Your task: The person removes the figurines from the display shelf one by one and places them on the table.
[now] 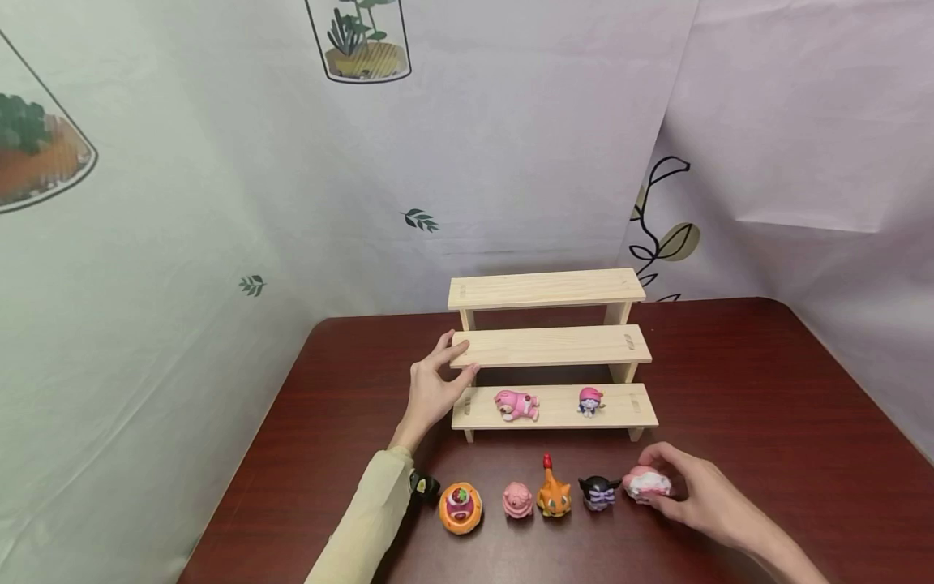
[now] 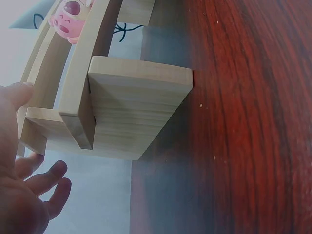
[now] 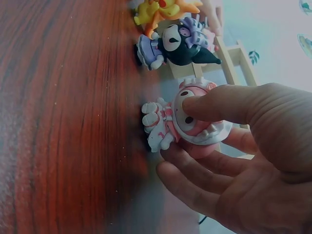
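A three-tier wooden display stand [image 1: 547,347] stands on the table. My left hand [image 1: 436,385] holds the left end of its middle tier, thumb at the front edge and fingers toward the back. In the left wrist view my left hand [image 2: 19,170] has its lower fingers loosely bent past the stand's end. My right hand [image 1: 700,495] pinches a pink and white hooded figurine [image 3: 187,114] between thumb and fingers, at the right end of a row of figures. Its feet are close over the table. Beside it is a black and purple figurine [image 1: 598,492].
On the bottom tier, a pink figurine [image 1: 516,405] lies down and a pink-capped figurine [image 1: 589,401] stands. Left along the row are an orange figure [image 1: 554,496], a round pink figure [image 1: 518,500], an orange round toy [image 1: 460,508] and a dark object [image 1: 423,484] partly behind the sleeve.
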Demonstrator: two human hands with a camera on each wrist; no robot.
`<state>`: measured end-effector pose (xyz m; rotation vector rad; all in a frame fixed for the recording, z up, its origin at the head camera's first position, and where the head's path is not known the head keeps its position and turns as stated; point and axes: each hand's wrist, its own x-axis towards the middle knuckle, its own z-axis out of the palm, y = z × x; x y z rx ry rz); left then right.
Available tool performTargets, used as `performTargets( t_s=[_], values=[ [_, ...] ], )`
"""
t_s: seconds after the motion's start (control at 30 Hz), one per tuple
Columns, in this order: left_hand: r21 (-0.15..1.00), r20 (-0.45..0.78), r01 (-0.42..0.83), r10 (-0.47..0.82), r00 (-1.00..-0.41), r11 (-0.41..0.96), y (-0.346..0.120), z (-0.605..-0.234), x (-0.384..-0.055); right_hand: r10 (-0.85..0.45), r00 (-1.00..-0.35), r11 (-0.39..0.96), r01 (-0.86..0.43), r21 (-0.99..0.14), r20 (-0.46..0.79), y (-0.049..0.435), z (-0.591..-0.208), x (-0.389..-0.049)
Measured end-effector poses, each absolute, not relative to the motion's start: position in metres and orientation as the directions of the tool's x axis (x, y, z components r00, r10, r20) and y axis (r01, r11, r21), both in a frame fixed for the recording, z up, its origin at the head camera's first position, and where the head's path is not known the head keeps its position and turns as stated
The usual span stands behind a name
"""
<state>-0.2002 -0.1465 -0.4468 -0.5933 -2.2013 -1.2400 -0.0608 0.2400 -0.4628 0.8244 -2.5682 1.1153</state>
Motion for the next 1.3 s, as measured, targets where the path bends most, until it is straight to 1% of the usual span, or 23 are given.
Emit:
performTargets(
  t_s=[0.1, 0.33, 0.43, 0.57, 0.63, 0.73, 0.83, 1.0, 1.13, 1.3],
  values=[
    [0.628, 0.65, 0.613, 0.11, -0.752, 0.479, -0.147, -0.448, -0.201, -0.415, -0.808, 0.57, -0.589, -0.573, 0.418, 0.24, -0.462, -0.062],
    [0.637, 0.643, 0.609, 0.111, -0.758, 0.472, -0.147, -0.449, -0.202, -0.476, -0.788, 0.536, -0.613, -0.581, 0.392, 0.244, -0.459, -0.065],
    [0.636, 0.644, 0.609, 0.108, -0.757, 0.474, -0.147, -0.449, -0.202, -0.508, -0.781, 0.537, -0.617, -0.576, 0.363, 0.245, -0.455, -0.067],
    [0.63, 0.652, 0.616, 0.108, -0.751, 0.473, -0.146, -0.448, -0.201, -0.533, -0.787, 0.548, -0.6, -0.582, 0.31, 0.249, -0.445, -0.069],
    [0.627, 0.656, 0.62, 0.11, -0.747, 0.471, -0.146, -0.448, -0.201, -0.514, -0.801, 0.565, -0.585, -0.582, 0.305, 0.25, -0.438, -0.072],
    [0.624, 0.656, 0.621, 0.113, -0.746, 0.474, -0.147, -0.448, -0.201, -0.453, -0.824, 0.585, -0.564, -0.583, 0.342, 0.246, -0.425, -0.079],
    [0.621, 0.658, 0.618, 0.109, -0.745, 0.482, -0.15, -0.449, -0.201, -0.401, -0.823, 0.588, -0.568, -0.576, 0.402, 0.233, -0.415, -0.094],
    [0.631, 0.648, 0.605, 0.099, -0.755, 0.486, -0.155, -0.448, -0.2, -0.406, -0.776, 0.546, -0.629, -0.554, 0.482, 0.207, -0.408, -0.123],
    [0.646, 0.625, 0.596, 0.118, -0.772, 0.477, -0.151, -0.447, -0.2, -0.416, -0.765, 0.55, -0.642, -0.534, 0.491, 0.199, -0.41, -0.134],
    [0.636, 0.637, 0.605, 0.118, -0.762, 0.479, -0.151, -0.448, -0.199, -0.46, -0.74, 0.546, -0.672, -0.501, 0.491, 0.192, -0.414, -0.142]
  ],
)
